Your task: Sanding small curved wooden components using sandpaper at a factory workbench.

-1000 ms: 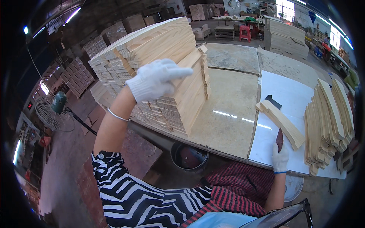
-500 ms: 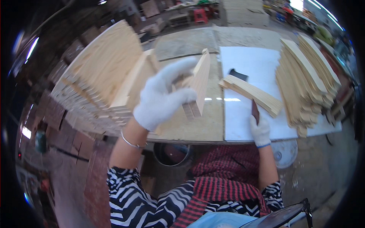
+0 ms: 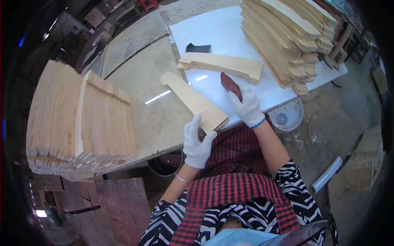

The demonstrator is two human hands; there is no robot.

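Gloved in white, my left hand has its thumb and fingers around the near end of a pale wooden piece with a notched far end. This piece lies slanted on the table, and a thin line along its near end suggests two boards stacked together. My right hand, also gloved, is closed on a folded piece of reddish-brown sandpaper, held just right of the wood. Beyond it, another pair of notched wooden pieces rests on a white sheet, beside a dark scrap.
A tall stack of wooden pieces stands at the table's left. Another stack covers the far right. Below the table edge are a dark bucket and a clear round lid. A plastic-wrapped roll lies on the floor.
My left hand has brought its wooden piece down from the air onto the table, near the front edge. The sandpaper stays in my right hand. The view has turned to the right.
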